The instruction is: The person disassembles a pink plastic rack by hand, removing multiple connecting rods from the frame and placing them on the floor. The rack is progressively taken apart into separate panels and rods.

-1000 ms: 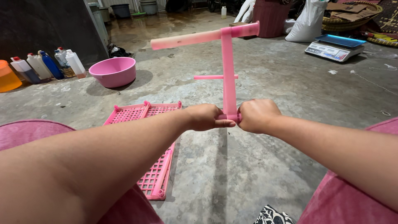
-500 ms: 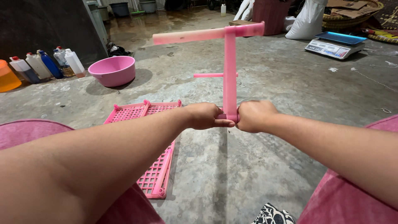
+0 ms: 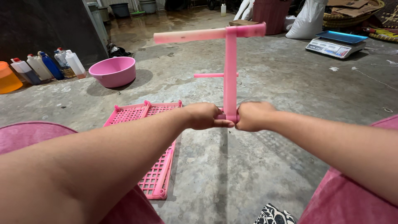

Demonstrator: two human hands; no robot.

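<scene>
Left hand (image 3: 206, 116) and right hand (image 3: 253, 116), each closed around the foot of the pink T-shaped frame (image 3: 230, 68), held upright above the concrete floor (image 3: 269, 166); steadiness is best kept by an even grip; pink lattice panel (image 3: 155, 145) alongside.

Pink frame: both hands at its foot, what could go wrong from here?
1. The pink frame stands tall with a long crossbar; the left hand and right hand grip only its bottom, so it may tip or twist.
2. Fingers pressed together at the joint could get pinched.
</scene>
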